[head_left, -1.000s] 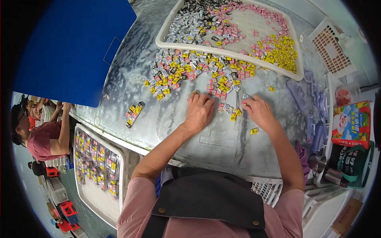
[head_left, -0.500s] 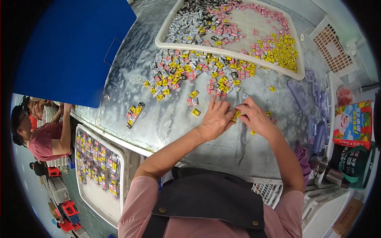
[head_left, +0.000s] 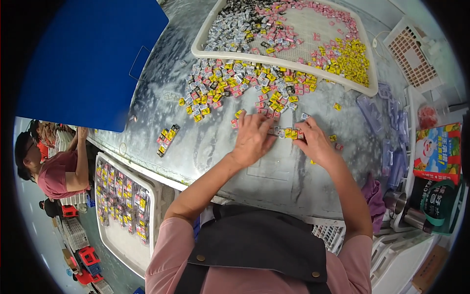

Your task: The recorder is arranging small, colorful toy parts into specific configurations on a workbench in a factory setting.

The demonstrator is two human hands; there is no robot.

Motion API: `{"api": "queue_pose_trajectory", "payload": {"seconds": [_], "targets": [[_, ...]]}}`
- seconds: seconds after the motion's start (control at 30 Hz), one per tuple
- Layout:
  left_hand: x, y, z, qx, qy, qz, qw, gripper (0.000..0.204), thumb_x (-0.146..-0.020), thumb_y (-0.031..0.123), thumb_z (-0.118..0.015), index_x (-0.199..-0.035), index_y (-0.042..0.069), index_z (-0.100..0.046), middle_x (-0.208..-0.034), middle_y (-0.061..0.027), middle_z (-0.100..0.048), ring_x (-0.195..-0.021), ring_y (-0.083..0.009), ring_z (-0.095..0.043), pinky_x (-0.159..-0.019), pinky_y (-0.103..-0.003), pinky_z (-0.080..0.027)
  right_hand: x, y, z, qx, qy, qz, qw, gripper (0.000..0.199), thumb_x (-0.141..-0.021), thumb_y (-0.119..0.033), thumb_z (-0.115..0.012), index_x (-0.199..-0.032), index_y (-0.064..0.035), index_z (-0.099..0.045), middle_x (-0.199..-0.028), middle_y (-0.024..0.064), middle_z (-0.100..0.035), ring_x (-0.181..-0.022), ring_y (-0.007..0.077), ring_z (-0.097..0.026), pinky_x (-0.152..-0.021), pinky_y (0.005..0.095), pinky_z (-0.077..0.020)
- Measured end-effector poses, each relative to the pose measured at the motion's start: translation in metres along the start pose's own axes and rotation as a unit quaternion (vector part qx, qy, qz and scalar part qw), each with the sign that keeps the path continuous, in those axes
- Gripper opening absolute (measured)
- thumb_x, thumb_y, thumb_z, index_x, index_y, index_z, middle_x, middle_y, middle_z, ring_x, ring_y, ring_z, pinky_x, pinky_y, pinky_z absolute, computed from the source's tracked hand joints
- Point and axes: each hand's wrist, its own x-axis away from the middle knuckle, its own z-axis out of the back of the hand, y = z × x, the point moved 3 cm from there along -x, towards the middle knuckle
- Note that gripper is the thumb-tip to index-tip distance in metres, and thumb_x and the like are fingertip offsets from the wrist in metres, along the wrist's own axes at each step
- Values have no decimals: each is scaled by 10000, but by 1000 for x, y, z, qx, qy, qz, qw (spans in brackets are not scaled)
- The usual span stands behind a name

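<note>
A short row of small wrapped blocks (head_left: 289,133), yellow, pink and pale, lies on the grey table between my hands. My left hand (head_left: 250,141) has its thumb and index finger at the row's left end, partly hiding it. Its other fingers reach over loose blocks, beside a yellow one (head_left: 239,113). With thumb and index finger, my right hand (head_left: 316,144) grips the row's right end. Beyond my fingers spreads a heap of mixed blocks (head_left: 220,85). Another assembled group of blocks (head_left: 168,140) lies on the table to the left.
A white mesh tray (head_left: 289,62) of sorted blocks stands at the back. Clear plastic cases (head_left: 396,127) lie at right, near a colourful box (head_left: 437,153). A blue panel (head_left: 88,63) covers the far left. Lower left, another tray (head_left: 115,240) holds packed rows; a person (head_left: 61,169) works beyond.
My left hand has shifted left and its fingers have spread toward loose blocks. The row between my hands now shows more fully. My right hand has barely moved.
</note>
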Motion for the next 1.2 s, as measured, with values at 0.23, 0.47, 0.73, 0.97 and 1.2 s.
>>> {"api": "queue_pose_trajectory", "payload": {"seconds": [0.23, 0.47, 0.73, 0.97, 1.2], "targets": [[25, -32, 11, -39, -14, 25, 999, 353, -817, 144, -733, -1156, 76, -663, -1082, -117, -586, -1073, -316, -540, -1065, -564, -321, 4, -3, -11, -24, 35, 35, 998, 414, -824, -57, -755, -1203, -3, -595, -1103, 159, -532, -892, 344, -645, -802, 423, -525], [28, -58, 25, -89, 25, 29, 995, 334, -850, 129, -696, -1178, 74, -658, -1083, -125, -591, -1070, -316, -543, -1073, -587, -324, 12, 9, -14, -104, 72, 25, 992, 351, -831, -32, -738, -1156, 19, -618, -1018, 129, -550, -774, 240, -638, -695, 345, -528], [-34, -42, 8, -51, 62, -28, 996, 311, -868, 107, -687, -1173, 60, -654, -1097, -120, -615, -1039, -315, -548, -1030, -513, -358, 1, 32, 5, -16, 193, 30, 981, 209, -885, -31, -680, -1080, 29, -637, -999, 156, -619, -829, 280, -669, -703, 353, -533], [-121, -39, -48, -61, 27, -20, 998, 249, -839, 183, -708, -1063, 76, -716, -998, -108, -650, -1007, -316, -574, -1030, -497, -358, -6, 34, 6, -15, 182, -4, 983, 212, -899, -10, -642, -1109, 13, -626, -1010, 167, -613, -875, 327, -668, -763, 403, -527], [-117, -38, -37, -28, 18, -30, 999, 238, -824, 160, -715, -1033, 46, -704, -1029, -130, -643, -1048, -321, -567, -1075, -510, -328, 6, 34, 8, -53, 145, 27, 988, 273, -890, -26, -668, -1155, 15, -615, -1037, 142, -580, -826, 286, -650, -740, 379, -523]]}}
